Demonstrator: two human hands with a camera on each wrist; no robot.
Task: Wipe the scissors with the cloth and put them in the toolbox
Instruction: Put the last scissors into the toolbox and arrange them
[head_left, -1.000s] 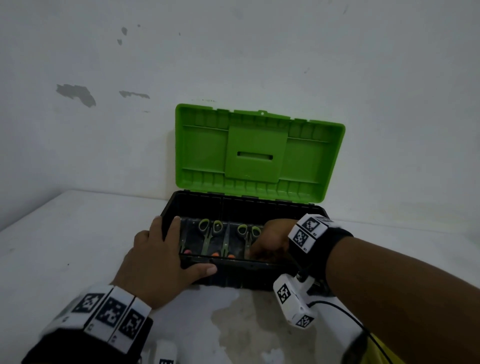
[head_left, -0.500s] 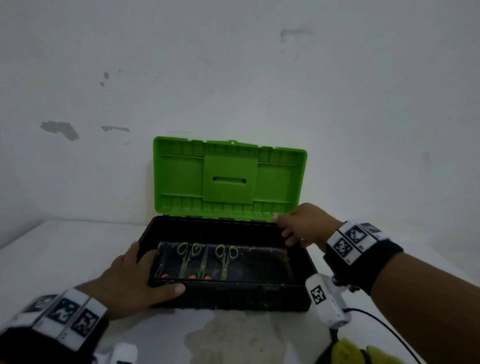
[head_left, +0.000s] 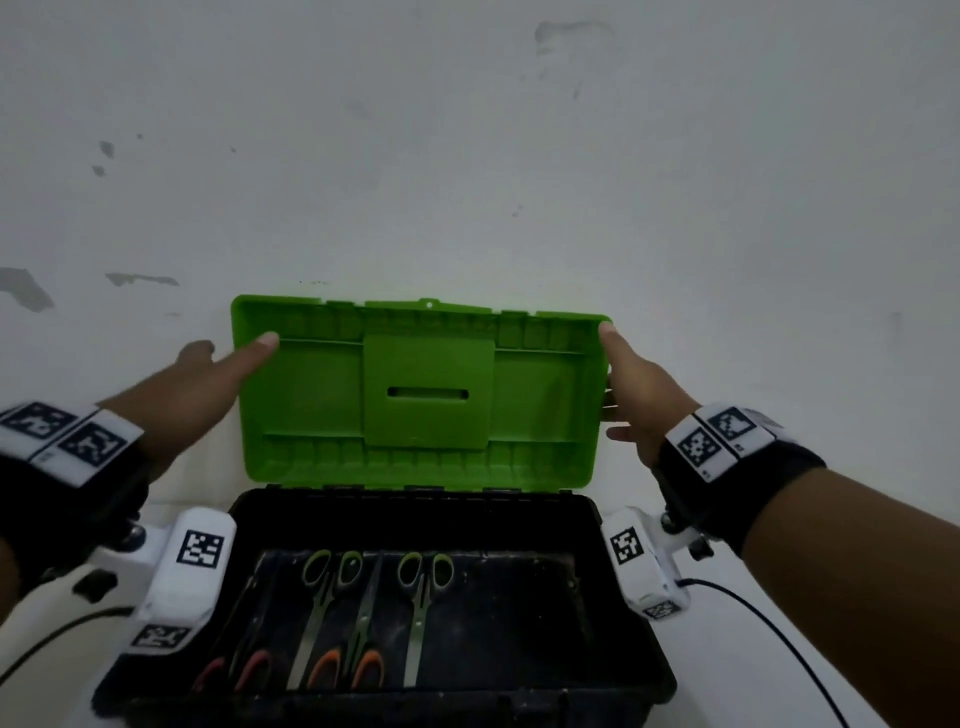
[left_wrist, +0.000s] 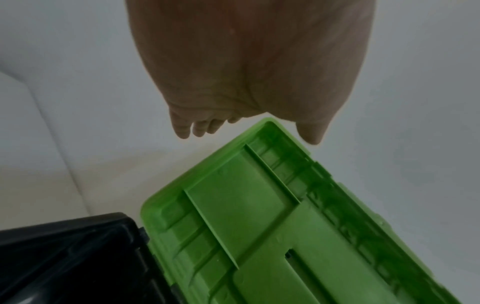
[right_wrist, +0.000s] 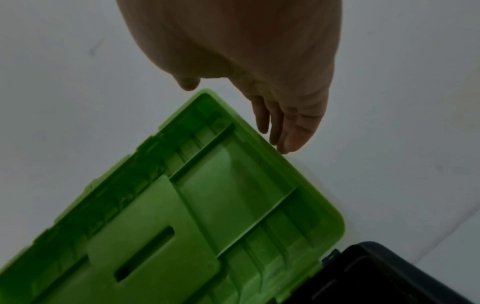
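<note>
The toolbox stands open, with a black base (head_left: 415, 501) and an upright green lid (head_left: 311, 395). Inside lie several scissors side by side: two green-handled pairs (head_left: 332, 566) (head_left: 426, 566), an orange-handled pair (head_left: 348, 670) and a red-handled pair (head_left: 234, 675). My left hand (head_left: 234, 345) holds the lid's upper left corner, thumb on the inner face and fingers behind. My right hand (head_left: 623, 374) holds the upper right corner, thumb at the rim and fingers behind the side edge. Both wrist views show a lid corner (left_wrist: 270, 123) (right_wrist: 207, 96) between thumb and fingers. No cloth is in view.
A white wall (head_left: 467, 156) rises directly behind the lid. The toolbox sits on a white table (head_left: 779, 597). Black cables (head_left: 753, 608) run from the wrist cameras on both sides of the box.
My left hand left the box's front rim and rose to the lid's upper left corner. My right hand came out of the box and went up to the lid's upper right corner.
</note>
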